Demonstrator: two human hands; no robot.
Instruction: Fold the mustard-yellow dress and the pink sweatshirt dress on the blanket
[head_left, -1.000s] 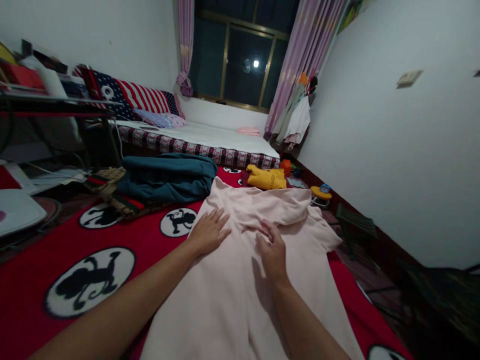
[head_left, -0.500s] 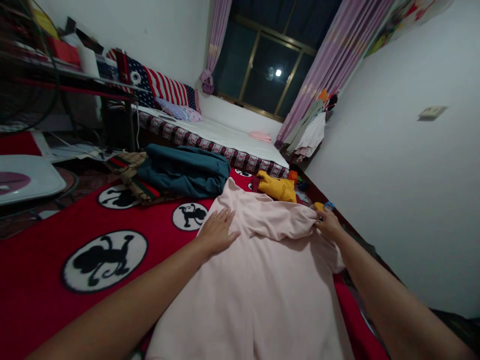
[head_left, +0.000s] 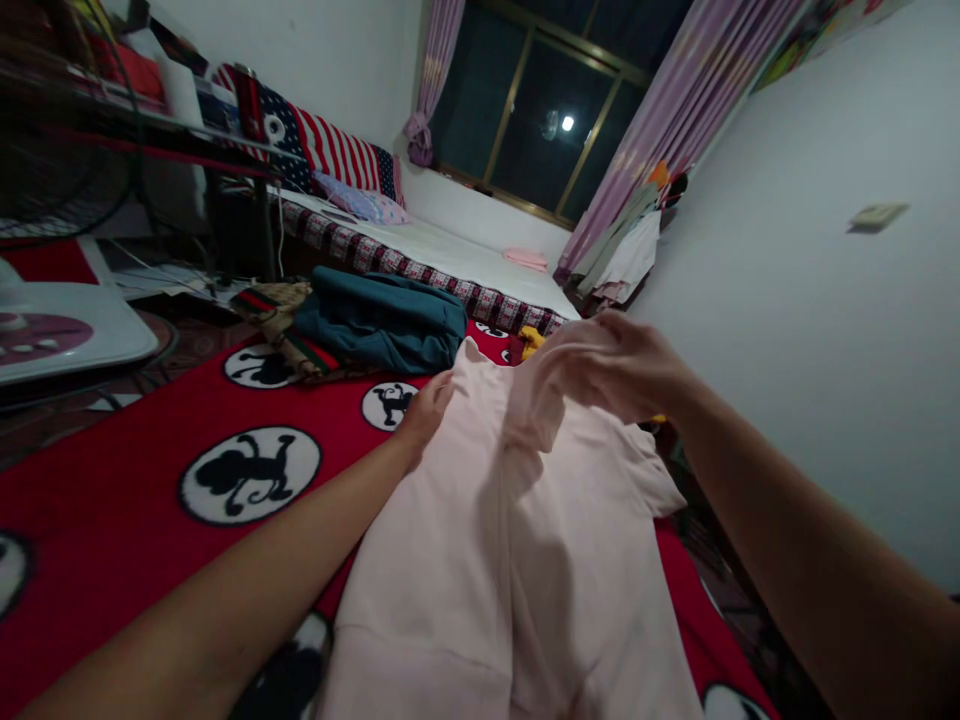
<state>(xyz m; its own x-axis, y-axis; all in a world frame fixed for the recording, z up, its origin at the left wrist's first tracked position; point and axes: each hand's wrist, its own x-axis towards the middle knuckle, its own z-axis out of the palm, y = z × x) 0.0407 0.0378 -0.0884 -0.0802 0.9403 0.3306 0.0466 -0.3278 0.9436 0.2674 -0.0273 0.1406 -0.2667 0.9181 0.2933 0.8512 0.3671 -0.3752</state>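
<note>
A pale pink garment (head_left: 450, 560) lies spread on a red blanket (head_left: 150, 600) printed with white ovals and black monkey-like figures. My right hand (head_left: 637, 370) is closed on a sleeve of it, raised above the garment's upper part so that the cloth hangs down and casts a shadow. My left hand (head_left: 426, 418) rests along the garment's upper left edge, fingers stretched out; its thumb is hidden. Another short fold like a sleeve sticks out at the right side.
Beyond the garment sit a folded teal garment (head_left: 382, 325) and a tan checked cloth (head_left: 281, 325). A yellow cloth (head_left: 531, 343) is partly hidden behind my right hand. Farther back are a low bed (head_left: 450, 250) and a window. A fan (head_left: 67, 180) stands left; a wall rises right.
My right hand has lifted the sleeve and brought it up and leftward over the garment. My left hand has slid from lying flat on the cloth to its left edge. The view has shifted slightly.
</note>
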